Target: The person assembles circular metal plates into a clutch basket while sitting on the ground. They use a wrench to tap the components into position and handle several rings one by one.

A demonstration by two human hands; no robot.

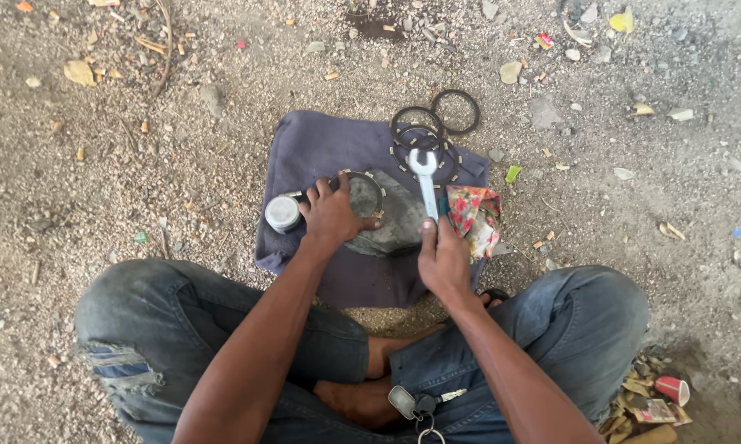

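Gravel rings cloth (321, 148); right hand (443, 261) grips wrench (425, 181).

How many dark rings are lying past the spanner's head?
3, possibly more hidden in the stack. One ring lies on the dirt off the cloth; a second overlaps its edge; a toothed ring sits under the spanner.
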